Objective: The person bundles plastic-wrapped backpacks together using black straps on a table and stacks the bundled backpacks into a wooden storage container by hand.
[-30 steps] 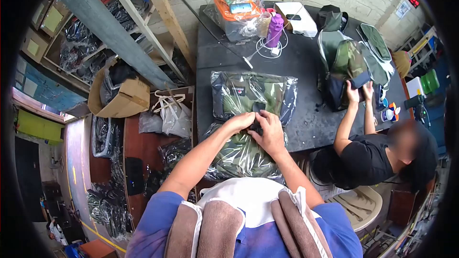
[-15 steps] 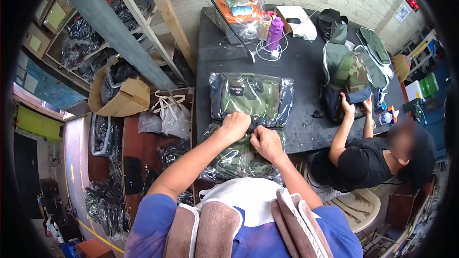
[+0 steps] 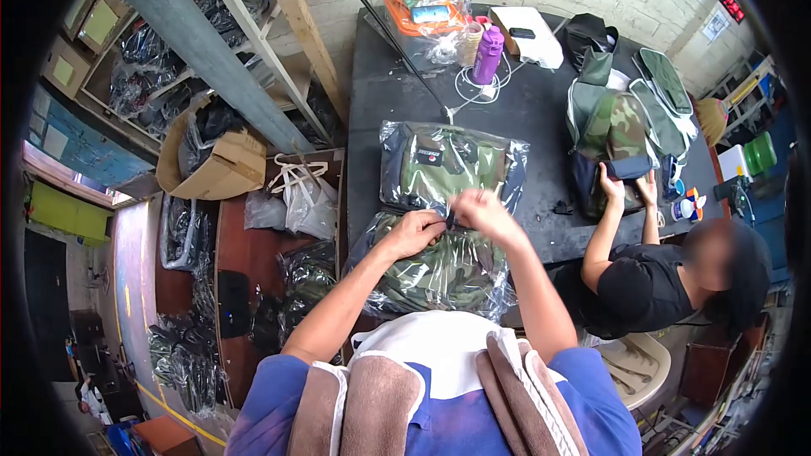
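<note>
A camouflage backpack (image 3: pixel 460 165) in clear plastic lies at the table's front edge, a small dark label near its top. Nearer my body, more camouflage fabric (image 3: pixel 435 270) shows under shiny plastic, with a dark band across the middle between the two parts. My left hand (image 3: pixel 414 235) is closed at that band, its fingertips pinched together; what they hold is too small to make out. Just above and right of it is my right hand (image 3: pixel 486 213), raised over the plastic. Its fingers look bent but are smeared by motion.
On the black table (image 3: pixel 389 93) stand a purple bottle (image 3: pixel 487 55), a white cable and an orange-lidded container (image 3: pixel 422 13). At right, a co-worker (image 3: pixel 650 287) handles a camouflage and grey backpack (image 3: pixel 617 127). Shelves and a cardboard box (image 3: pixel 215 160) are at left.
My right hand has lifted up and away from the band, while my left hand has moved slightly down. The wrapped backpack appears a little further right and up in view.
</note>
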Tool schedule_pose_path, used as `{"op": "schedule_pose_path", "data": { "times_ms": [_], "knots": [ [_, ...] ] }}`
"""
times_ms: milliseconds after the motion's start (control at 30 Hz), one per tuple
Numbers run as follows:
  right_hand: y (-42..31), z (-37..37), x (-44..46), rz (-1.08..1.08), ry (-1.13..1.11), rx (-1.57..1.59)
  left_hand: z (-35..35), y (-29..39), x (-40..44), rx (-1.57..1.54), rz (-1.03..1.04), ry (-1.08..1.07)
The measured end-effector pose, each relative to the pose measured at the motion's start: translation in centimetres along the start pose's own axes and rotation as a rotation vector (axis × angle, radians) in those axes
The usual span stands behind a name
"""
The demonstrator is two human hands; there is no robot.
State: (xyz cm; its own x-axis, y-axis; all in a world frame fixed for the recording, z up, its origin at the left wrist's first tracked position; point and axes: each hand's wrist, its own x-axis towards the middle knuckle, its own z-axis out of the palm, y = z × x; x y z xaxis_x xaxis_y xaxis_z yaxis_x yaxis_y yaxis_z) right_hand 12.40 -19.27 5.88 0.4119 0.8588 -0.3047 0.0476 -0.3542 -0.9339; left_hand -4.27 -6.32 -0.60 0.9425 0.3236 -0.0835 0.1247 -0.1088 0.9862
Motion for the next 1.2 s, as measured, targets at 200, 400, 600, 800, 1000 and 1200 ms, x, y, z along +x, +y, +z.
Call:
{"op": "schedule_pose_path", "data": {
  "times_ms": [200, 400, 600, 800, 1000, 1200],
  "knots": [
    [4.0, 1.0, 2.8, 0.004, -0.091, 0.643, 0.5, -2.3, 0.4, -0.175, -0.163, 0.091],
    [8.2, 2.3, 2.1, -0.179, -0.074, 0.179, 0.2, -2.8, -0.1, -0.405, -0.239, 0.186],
    [5.8, 2.7, 1.1, -0.607, 0.206, -0.403, -0.3, -1.3, 0.8, -0.266, -0.364, 0.242],
    [5.2, 2.8, 0.8, -0.769, 0.187, -0.638, -2.5, 0.5, 2.3, 0.271, -0.440, -0.050],
    [6.9, 2.2, 1.7, -0.478, 0.118, -0.465, -1.6, 1.8, 0.8, 0.666, -0.053, 0.020],
    [6.9, 1.8, 2.6, -0.354, 0.128, -0.369, 1.9, 0.9, -0.5, 0.836, 0.304, 0.454]
  ]
}}
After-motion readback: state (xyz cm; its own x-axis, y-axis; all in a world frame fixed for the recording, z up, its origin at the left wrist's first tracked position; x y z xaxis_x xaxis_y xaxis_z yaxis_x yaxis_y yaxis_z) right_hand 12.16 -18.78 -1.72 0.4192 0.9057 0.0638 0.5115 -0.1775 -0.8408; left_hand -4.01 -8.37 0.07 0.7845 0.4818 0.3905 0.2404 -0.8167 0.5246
